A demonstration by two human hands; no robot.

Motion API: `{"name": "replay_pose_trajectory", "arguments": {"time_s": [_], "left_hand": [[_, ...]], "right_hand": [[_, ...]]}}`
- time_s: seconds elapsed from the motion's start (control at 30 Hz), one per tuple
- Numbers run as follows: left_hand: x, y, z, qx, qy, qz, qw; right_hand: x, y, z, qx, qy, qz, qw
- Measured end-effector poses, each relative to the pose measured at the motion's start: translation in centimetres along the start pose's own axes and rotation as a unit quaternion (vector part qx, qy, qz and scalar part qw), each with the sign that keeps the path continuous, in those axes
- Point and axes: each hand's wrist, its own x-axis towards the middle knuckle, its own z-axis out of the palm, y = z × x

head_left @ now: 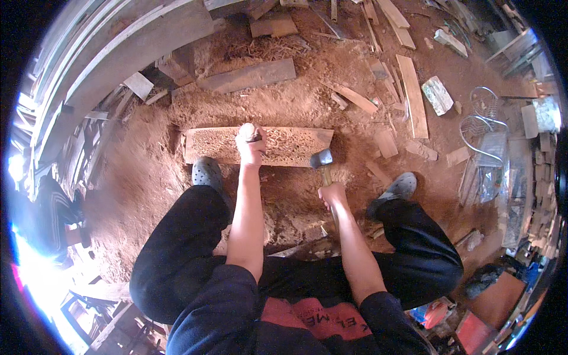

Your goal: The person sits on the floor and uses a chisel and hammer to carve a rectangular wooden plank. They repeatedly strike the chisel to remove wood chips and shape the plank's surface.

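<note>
Head view shows a pale wooden board (290, 142) lying crosswise on the reddish dirt floor (148, 195) between and just beyond the person's feet, its upper face pitted all over with small hollows. The left hand (251, 144) is closed around a short tool with a rounded, pale top (250, 128), over the board left of its middle; the tool's lower end is hidden, so whether it touches the wood cannot be told. The right hand (332, 194) is wrapped around the handle of a hammer (322, 158), whose dark head overlaps the board's near right corner in this view, resting or raised I cannot tell. The likeliest trouble is a glancing blow: with the tool's top so small and fingers directly beneath it, a hammer brought down off-centre could strike the left knuckles. The board seems to have only loose dirt under it and no clamp in sight, so a hard knock might make it rock or slide. The left shoe (207, 172) meets its near edge, on it or against it; if the tool skids that way, its hidden end could reach the toes, since the perforated clog would offer little protection.
</note>
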Motion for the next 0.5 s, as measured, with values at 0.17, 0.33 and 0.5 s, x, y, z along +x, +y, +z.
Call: {"name": "replay_pose_trajectory", "arguments": {"time_s": [0.17, 0.33, 0.5], "left_hand": [[-2.6, -4.4, 2.0, 0.279, -0.197, 0.012, 0.94], [-3.2, -5.6, 1.3, 0.17, -0.146, -0.019, 0.974], [1.1, -1.4, -4.1, -0.238, 0.118, -0.043, 0.963]], "right_hand": [[0.3, 0.8, 1.8, -0.003, 0.045, -0.062, 0.997], [-0.9, -1.7, 0.9, 0.018, -0.028, 0.018, 0.999], [-0.3, -0.9, -0.5, 0.068, -0.086, 0.035, 0.993]]}}
